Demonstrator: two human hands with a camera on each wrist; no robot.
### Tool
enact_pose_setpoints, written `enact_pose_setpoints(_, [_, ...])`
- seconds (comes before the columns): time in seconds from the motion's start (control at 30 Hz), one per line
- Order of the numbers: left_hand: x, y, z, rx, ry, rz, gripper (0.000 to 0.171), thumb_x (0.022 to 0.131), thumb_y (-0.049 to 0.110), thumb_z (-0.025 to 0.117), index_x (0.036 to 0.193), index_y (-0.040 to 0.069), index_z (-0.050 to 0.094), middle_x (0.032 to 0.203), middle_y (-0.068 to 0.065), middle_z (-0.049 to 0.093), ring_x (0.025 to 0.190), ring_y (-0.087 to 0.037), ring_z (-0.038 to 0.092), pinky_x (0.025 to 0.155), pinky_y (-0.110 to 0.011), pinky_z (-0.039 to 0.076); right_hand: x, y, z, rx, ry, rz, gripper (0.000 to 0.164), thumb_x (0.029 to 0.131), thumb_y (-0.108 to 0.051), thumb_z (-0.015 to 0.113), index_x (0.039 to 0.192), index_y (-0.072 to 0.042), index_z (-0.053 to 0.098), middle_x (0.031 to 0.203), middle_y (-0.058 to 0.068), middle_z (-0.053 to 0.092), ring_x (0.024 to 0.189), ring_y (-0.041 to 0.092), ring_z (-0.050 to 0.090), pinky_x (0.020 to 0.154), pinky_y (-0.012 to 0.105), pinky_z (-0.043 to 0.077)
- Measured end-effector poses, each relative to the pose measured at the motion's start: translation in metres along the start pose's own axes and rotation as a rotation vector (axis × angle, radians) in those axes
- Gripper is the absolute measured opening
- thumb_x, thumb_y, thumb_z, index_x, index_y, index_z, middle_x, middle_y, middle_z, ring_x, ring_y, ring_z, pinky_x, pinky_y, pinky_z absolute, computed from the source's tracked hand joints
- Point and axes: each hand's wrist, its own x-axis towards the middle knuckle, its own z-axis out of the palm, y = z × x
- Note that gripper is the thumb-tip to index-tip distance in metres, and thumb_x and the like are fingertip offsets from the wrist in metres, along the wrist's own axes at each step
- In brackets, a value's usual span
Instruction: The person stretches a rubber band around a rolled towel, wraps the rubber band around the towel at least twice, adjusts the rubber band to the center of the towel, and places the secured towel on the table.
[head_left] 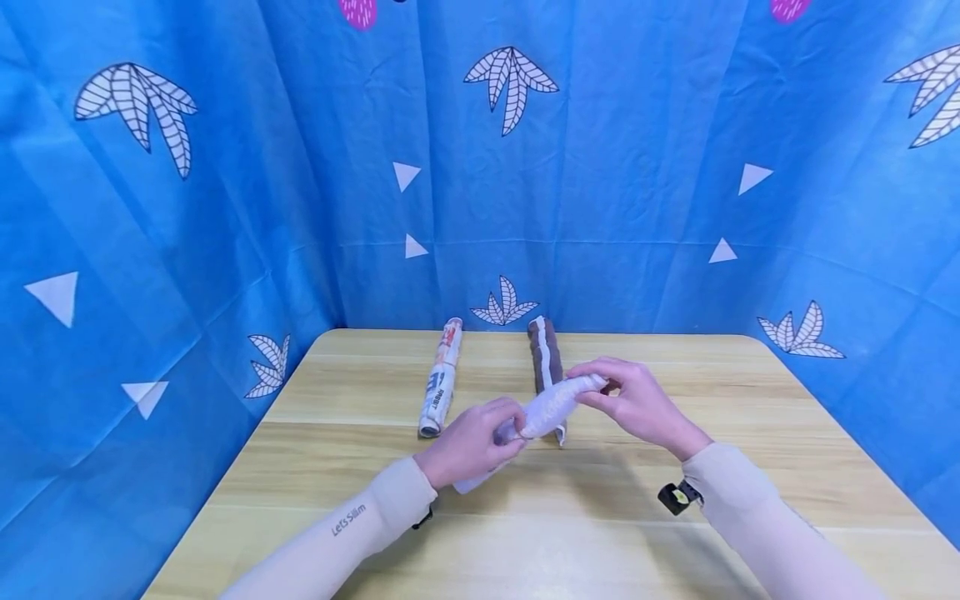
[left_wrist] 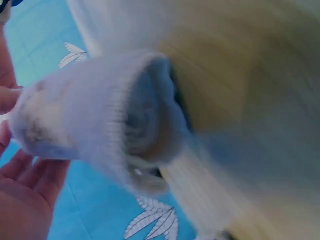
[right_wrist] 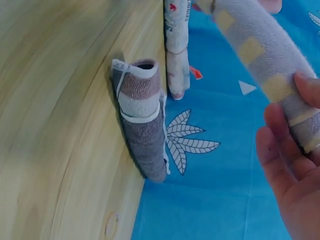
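Observation:
A pale lilac rolled towel [head_left: 557,406] is held slantwise above the table between both hands. My left hand [head_left: 472,443] grips its lower, nearer end, and my right hand [head_left: 633,400] pinches its upper, farther end between thumb and fingers. Yellow squares run along the rolled towel [right_wrist: 260,57] in the right wrist view. The left wrist view shows the open, layered end of the rolled towel [left_wrist: 115,115], blurred. Behind it, a brown rolled towel [head_left: 551,354] with a white band lies lengthwise, partly hidden by the lilac roll.
Left of the brown roll lies a white printed rolled towel [head_left: 442,379], also pointing toward the back edge. The wooden table [head_left: 315,467] is bordered at the back and sides by a blue patterned curtain [head_left: 622,167].

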Motion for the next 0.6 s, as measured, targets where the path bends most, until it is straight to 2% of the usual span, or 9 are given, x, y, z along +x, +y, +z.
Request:
enact_pose_setpoints(0.1, [0.003, 0.000, 0.000, -0.118, -0.002, -0.131, 0.015, 0.092, 0.025, 0.071, 0.096, 0.027, 0.056, 0.099, 0.008, 0.062, 0.081, -0.009, 0.058, 0.065, -0.022, 0.049, 0.004, 0.000, 0.001, 0.017, -0.018, 0.028, 0.033, 0.093, -0.017, 0.073, 0.126, -0.017, 0.069, 0.120, 0.001, 0.071, 0.089, 0.014, 0.063, 0.073, 0.028, 0.056])
enact_pose_setpoints(0.2, [0.006, 0.000, -0.002, -0.203, 0.004, -0.220, 0.016, 0.092, 0.024, 0.071, 0.095, 0.027, 0.056, 0.098, 0.007, 0.061, 0.083, -0.011, 0.058, 0.064, -0.023, 0.049, 0.010, 0.002, 0.003, 0.033, -0.012, 0.049, 0.043, 0.094, -0.016, 0.071, 0.136, -0.017, 0.062, 0.127, 0.005, 0.067, 0.093, 0.017, 0.064, 0.078, 0.030, 0.057])
enact_pose_setpoints(0.4, [0.012, -0.005, -0.003, -0.314, 0.055, -0.315, 0.017, 0.090, 0.020, 0.073, 0.094, 0.022, 0.057, 0.096, 0.003, 0.064, 0.082, -0.014, 0.061, 0.066, -0.028, 0.054, 0.013, 0.012, 0.001, 0.052, 0.022, 0.093, 0.051, 0.096, -0.012, 0.068, 0.145, -0.016, 0.054, 0.137, 0.008, 0.060, 0.097, 0.020, 0.066, 0.085, 0.037, 0.057])
enact_pose_setpoints(0.6, [0.023, -0.021, 0.001, -0.361, 0.136, -0.405, 0.021, 0.088, 0.017, 0.074, 0.093, 0.016, 0.053, 0.087, -0.002, 0.058, 0.078, -0.017, 0.059, 0.064, -0.029, 0.052, 0.012, 0.025, -0.001, 0.038, 0.008, 0.157, 0.048, 0.097, -0.015, 0.067, 0.143, -0.018, 0.055, 0.141, 0.008, 0.058, 0.098, 0.019, 0.066, 0.084, 0.037, 0.056])
